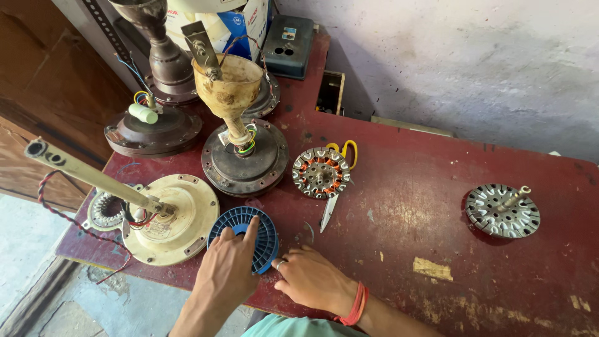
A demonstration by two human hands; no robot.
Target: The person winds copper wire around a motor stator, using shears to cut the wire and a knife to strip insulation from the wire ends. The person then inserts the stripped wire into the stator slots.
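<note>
Fingers (249,232) of left hand (226,269) lying pressed together, flat across the blue ribbed plastic spool (244,237); not pinching. Right hand (312,279) fingers loosely curled, tips resting at the spool's right rim, grip not discernible.

Sitting on worn red wooden bench (437,206), largest first: cream round fan motor housing with long downrod (171,218) just left of spool; dark brown motor housing with cup-shaped canopy (244,153) behind it; copper-wound stator (321,173) over yellow-handled scissors (340,168); bare steel stator with shaft (503,211) well apart, right.

Risk, judged: spool lying near bench's front edge, so sliding off under a sideways push; red-black twisted lead (59,209) hanging over edge, snagging possible.
</note>
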